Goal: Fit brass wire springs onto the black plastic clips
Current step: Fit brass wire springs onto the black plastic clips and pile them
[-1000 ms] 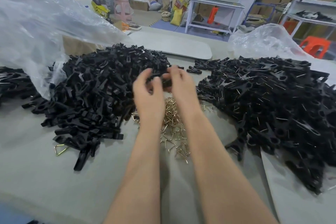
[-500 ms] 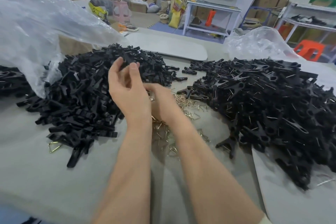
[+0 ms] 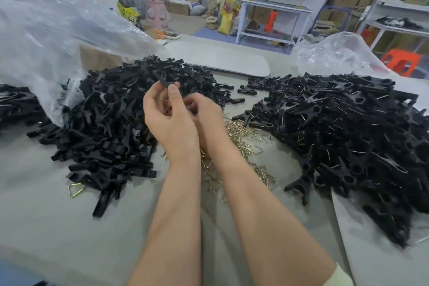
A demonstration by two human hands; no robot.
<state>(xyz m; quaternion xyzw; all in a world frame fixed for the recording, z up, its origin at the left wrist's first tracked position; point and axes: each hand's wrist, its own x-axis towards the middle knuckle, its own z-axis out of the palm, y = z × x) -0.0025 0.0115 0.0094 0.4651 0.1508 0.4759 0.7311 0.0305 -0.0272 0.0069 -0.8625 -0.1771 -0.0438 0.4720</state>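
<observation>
My left hand (image 3: 169, 121) pinches a black plastic clip half (image 3: 166, 82) between thumb and fingers, above the left pile. My right hand (image 3: 206, 116) sits right behind it with its fingers curled; what they hold is hidden by the left hand. A heap of brass wire springs (image 3: 241, 134) lies on the table under and to the right of my wrists. A large pile of bare black clip pieces (image 3: 111, 123) lies at the left. A pile of black clips with springs fitted (image 3: 348, 134) lies at the right.
A clear plastic bag (image 3: 53, 37) billows over the left pile and another clear plastic bag (image 3: 336, 53) lies behind the right pile. One loose brass spring (image 3: 75, 189) lies near the front left. A grey board (image 3: 216, 59) lies at the back of the grey table (image 3: 46, 216).
A second ago both hands held a clip together at the centre. They then moved left toward the bare pile, and my left hand now holds a clip half raised.
</observation>
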